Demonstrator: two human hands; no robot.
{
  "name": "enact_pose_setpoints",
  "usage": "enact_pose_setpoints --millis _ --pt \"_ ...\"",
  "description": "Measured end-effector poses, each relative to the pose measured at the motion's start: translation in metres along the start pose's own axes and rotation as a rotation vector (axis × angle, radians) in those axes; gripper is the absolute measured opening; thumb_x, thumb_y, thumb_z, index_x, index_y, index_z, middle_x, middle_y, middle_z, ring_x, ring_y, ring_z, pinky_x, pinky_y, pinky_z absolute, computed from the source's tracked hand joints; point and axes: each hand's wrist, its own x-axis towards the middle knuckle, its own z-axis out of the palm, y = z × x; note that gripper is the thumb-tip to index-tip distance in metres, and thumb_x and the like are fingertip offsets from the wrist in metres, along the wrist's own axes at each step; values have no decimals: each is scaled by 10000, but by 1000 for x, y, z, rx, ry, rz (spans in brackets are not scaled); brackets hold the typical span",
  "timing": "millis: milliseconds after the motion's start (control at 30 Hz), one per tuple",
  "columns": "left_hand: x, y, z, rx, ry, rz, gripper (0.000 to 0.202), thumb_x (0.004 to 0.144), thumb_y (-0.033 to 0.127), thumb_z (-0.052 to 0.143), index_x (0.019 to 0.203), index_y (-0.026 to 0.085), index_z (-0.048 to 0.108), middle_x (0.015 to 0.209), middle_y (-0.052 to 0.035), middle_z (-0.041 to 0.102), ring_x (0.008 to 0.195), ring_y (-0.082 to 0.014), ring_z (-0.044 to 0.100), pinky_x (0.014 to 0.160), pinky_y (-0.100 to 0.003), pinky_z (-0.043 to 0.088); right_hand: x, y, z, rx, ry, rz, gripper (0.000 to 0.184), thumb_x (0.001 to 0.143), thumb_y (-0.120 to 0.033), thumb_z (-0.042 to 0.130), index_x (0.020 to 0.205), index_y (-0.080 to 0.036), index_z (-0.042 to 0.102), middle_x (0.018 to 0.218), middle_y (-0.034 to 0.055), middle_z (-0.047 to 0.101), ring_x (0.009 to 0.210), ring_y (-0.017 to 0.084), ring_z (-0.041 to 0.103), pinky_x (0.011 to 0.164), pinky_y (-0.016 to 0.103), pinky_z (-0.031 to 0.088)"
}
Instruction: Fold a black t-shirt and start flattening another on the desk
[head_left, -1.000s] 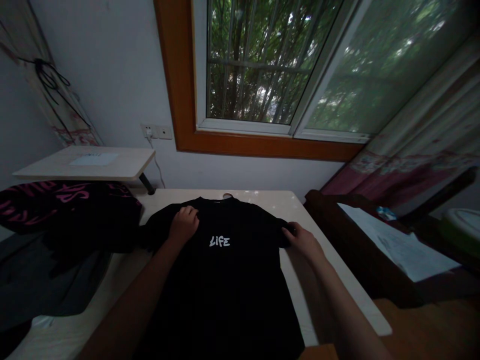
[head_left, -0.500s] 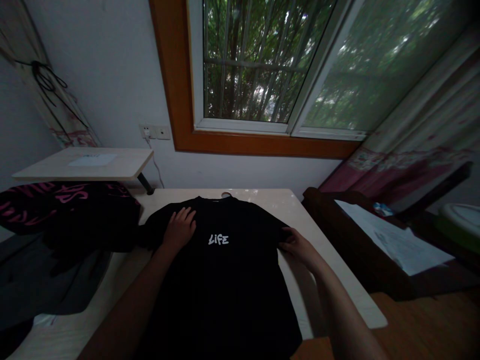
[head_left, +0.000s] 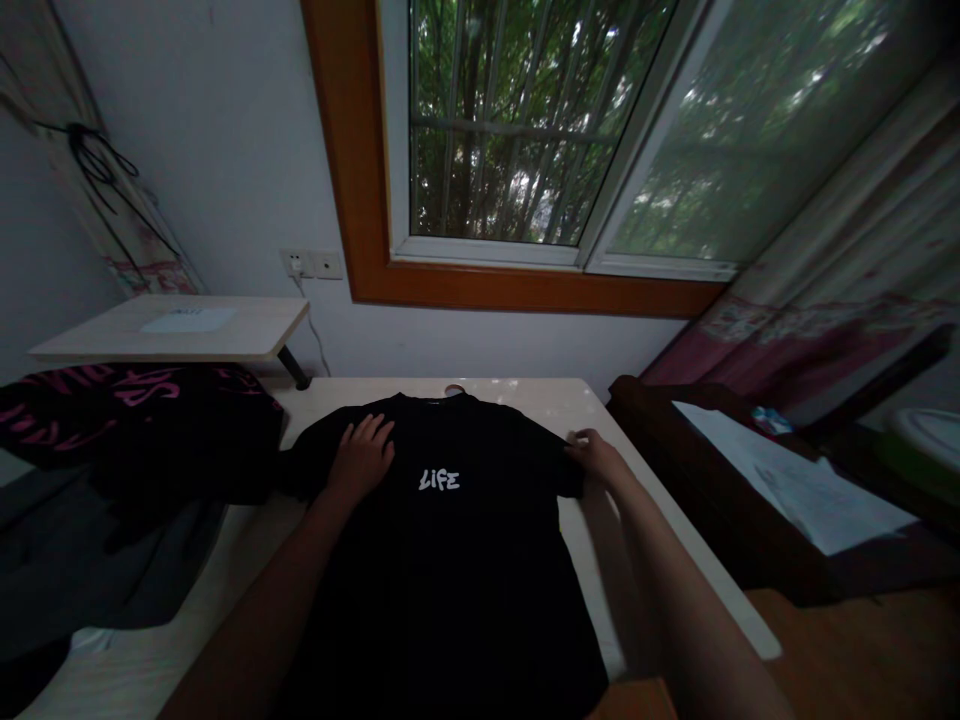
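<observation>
From the head view, here's the black T-shirt (head_left: 450, 570) laid print side up on the pale table (head_left: 540, 393), a hanger hook (head_left: 454, 389) peeking past its collar, and the left hand (head_left: 362, 458) rests flat near one shoulder, fingers loosely spread, probably anchoring the cloth. Across at the other sleeve, the right hand (head_left: 592, 452) pinches the edge between thumb and fingers, seemingly to keep it straight. A dark clothes heap (head_left: 172, 440) crowds the left sleeve before the raised shelf (head_left: 262, 325), cramping that side.

Left hand (head_left: 362, 458) rests on black T-shirt (head_left: 450, 570); right hand (head_left: 602, 462) pinches sleeve (head_left: 566, 477).
</observation>
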Motion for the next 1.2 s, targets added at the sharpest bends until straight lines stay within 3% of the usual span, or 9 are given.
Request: enact_pose_setpoints --millis 67,133,300,533,633,800,900,1000,1200 --pt "1 0 0 1 -10 -7 476 982 339 416 1427 252 563 1549 -66 494 1460 -266 404 1210 -519 305 10 -2 -5 -5 -49 -13 285 920 -330 630 1130 -145 686 976 97 747 889 215 699 717 256 462" --pt "2 0 -1 3 -13 -11 483 988 349 403 1440 262 550 1559 -62 481 1469 -265 390 1216 -521 290 17 -2 -12 -29 -11 -42 195 926 -288 600 1019 -164 718 990 99 742 923 219 688 736 262 446" --pt "3 1 -1 15 -40 -18 509 1003 380 371 1481 268 505 1601 -65 420 1499 -269 337 1225 -527 257 19 -3 -21 -98 140 -77 285 997 -260 458 1112 -139 688 1193 170 668 1040 246 652 820 301 431" --pt "9 -1 1 21 -57 -38 530 1006 418 378 1501 257 477 1618 -88 387 1509 -280 319 1224 -547 241 -8 -14 -9 -308 186 -76 350 1030 -244 359 1173 -130 657 1103 184 663 1015 296 625 811 372 468" --pt "14 5 3 11 -53 -74 522 1003 411 383 1484 239 494 1608 -109 400 1505 -303 321 1212 -597 239 -20 -30 -11 -324 252 -76 359 1009 -233 384 1201 -165 679 1181 207 633 1105 349 562 846 442 483" --pt "21 33 10 -3 -11 -127 496 988 296 376 1444 171 526 1572 -147 446 1500 -328 322 1193 -665 226 -30 -84 -18 -155 303 -306 397 1001 -222 403 1296 -189 667 1290 172 608 1185 326 534 1005 439 453" --pt "22 47 13 3 34 -129 507 980 288 384 1434 117 532 1557 -190 452 1492 -336 335 1202 -639 235 -34 -124 -7 -43 236 -491 421 1027 -289 395 1355 -167 630 1356 143 599 1235 280 543 1103 380 408" --pt "22 48 15 8 41 -126 527 984 322 386 1446 106 521 1573 -195 427 1495 -341 329 1205 -623 239 -39 -157 19 -14 115 -648 487 1043 -394 396 1420 -142 574 1494 137 519 1379 262 467 1181 371 341" --pt "26 20 15 8 -7 -92 574 1011 451 354 1508 187 465 1619 -136 371 1516 -292 305 1226 -554 228 -33 -176 60 -44 118 -545 644 1038 -539 365 1541 -141 413 1648 130 305 1532 287 248 1245 488 189"
